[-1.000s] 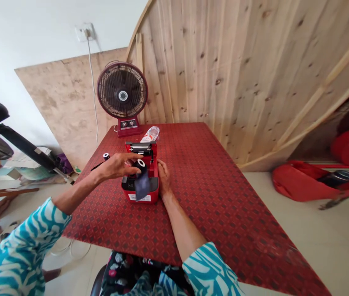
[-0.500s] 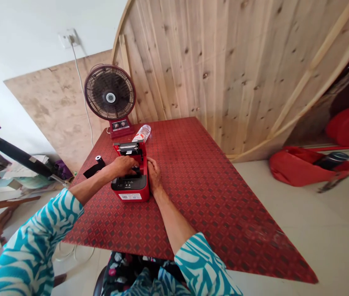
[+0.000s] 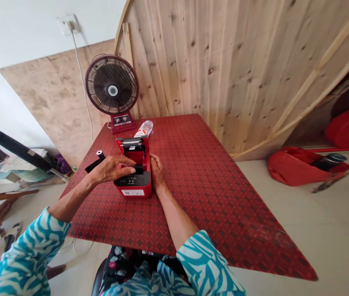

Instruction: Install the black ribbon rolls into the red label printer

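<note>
A small red and black label printer [image 3: 133, 192] stands on the table with its lid [image 3: 133, 144] raised and tilted back. My left hand [image 3: 112, 167] is over the left side of its open compartment, thumb and fingers stretched out and apart. No object shows in that hand. Against the printer's right wall lies my right hand [image 3: 157, 169], its fingers curled along the side and partly hidden. A dark part [image 3: 138, 169] shows inside the compartment. Left of the printer, a small black roll with a white end [image 3: 100, 154] has a black strip [image 3: 92, 165] trailing from it.
Behind the printer lies a clear plastic bottle [image 3: 144, 129]. A dark red fan [image 3: 112, 88] stands at the table's far left corner, near the wooden panel [image 3: 211, 57]. The patterned red table [image 3: 205, 197] narrows away from me. A red bag [image 3: 291, 166] sits on the floor to the right.
My left hand has lifted back out of the printer's compartment, moving left, and its fingers have spread. My right hand stays at the printer's side. The view has shifted slightly.
</note>
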